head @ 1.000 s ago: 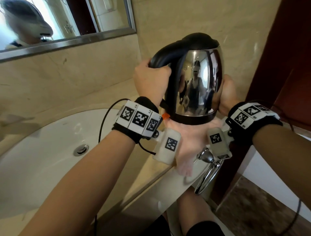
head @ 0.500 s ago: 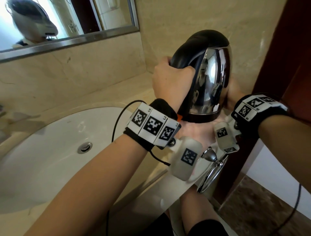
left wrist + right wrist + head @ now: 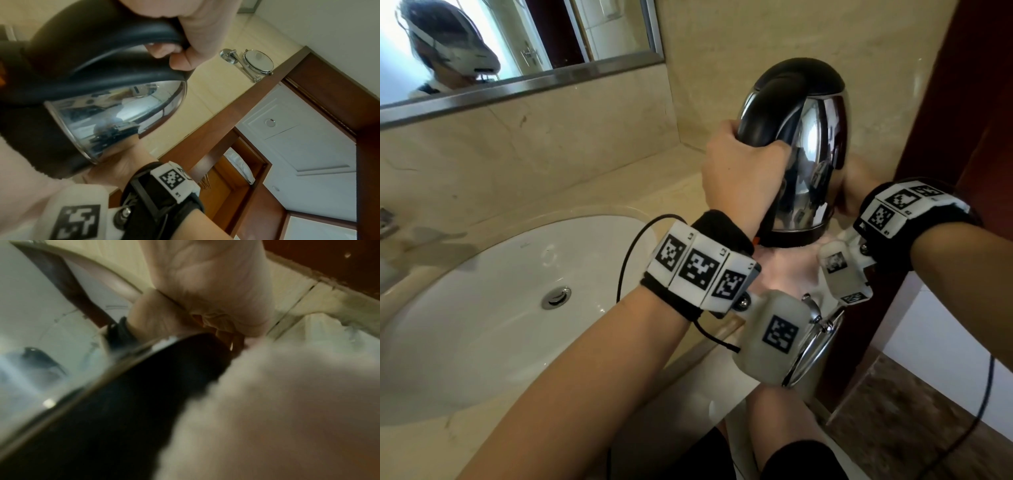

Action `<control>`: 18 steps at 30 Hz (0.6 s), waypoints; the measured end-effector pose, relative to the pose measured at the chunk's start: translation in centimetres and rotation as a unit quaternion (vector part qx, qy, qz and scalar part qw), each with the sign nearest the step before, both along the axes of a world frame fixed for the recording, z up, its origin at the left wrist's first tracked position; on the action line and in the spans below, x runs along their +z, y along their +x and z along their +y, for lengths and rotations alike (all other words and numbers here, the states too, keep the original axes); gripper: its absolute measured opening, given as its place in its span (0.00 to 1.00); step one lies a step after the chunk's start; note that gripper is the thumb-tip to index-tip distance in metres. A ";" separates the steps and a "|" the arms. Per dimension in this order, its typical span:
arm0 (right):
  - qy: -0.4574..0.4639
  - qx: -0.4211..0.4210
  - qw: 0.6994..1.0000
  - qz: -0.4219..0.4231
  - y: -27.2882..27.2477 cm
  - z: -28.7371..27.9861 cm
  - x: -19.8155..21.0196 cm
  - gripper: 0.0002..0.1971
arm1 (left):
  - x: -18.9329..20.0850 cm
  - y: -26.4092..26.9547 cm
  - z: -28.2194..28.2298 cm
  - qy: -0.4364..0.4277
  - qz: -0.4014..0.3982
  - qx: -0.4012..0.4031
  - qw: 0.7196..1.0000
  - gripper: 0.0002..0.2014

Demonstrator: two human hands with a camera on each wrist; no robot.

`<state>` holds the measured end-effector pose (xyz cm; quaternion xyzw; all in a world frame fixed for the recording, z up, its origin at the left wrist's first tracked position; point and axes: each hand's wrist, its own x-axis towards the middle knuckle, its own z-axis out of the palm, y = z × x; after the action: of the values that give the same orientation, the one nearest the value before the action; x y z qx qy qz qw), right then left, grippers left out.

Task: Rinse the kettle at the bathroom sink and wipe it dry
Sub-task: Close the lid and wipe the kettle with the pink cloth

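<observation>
A shiny steel kettle (image 3: 815,164) with a black lid and handle is held upright in the air, to the right of the sink. My left hand (image 3: 739,171) grips the black handle (image 3: 102,40), fingers wrapped round it. Mostly hidden behind the kettle's far right side, my right hand (image 3: 856,181) holds a pale pink cloth (image 3: 787,270) against the body. The cloth hangs under the black base (image 3: 144,394). In the right wrist view the cloth (image 3: 277,402) bunches between the thumb and palm of my right hand (image 3: 205,280).
A white oval sink (image 3: 482,308) with a chrome drain (image 3: 556,296) lies at the lower left in a beige stone counter (image 3: 654,181). A wall mirror (image 3: 517,51) hangs above. A chrome towel ring (image 3: 815,346) sticks out below the kettle. A dark wooden door frame (image 3: 962,102) stands close on the right.
The kettle has turned about its upright axis, so its handle now faces me instead of pointing left. My left hand turned with it. The right hand stays behind the body with the cloth.
</observation>
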<state>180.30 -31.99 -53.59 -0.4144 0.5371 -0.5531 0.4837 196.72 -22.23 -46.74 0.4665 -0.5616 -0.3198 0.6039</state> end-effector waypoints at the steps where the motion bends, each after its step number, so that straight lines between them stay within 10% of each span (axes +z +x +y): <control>1: -0.001 0.002 1.000 -0.007 0.1 0.1 0.1 0.10 | 0.0 0.0 0.0 0.000 0.000 -0.003 1.000 0.12; 18: 0.015 -0.017 0.999 -0.022 3.2 5.2 1.8 0.08 | 0.4 4.0 -3.6 -0.002 -0.059 -0.045 0.997 0.11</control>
<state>183.47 -26.81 -51.78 -0.3852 0.5417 -0.5620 0.4923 200.68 -25.83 -46.31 0.4578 -0.6171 -0.3177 0.5555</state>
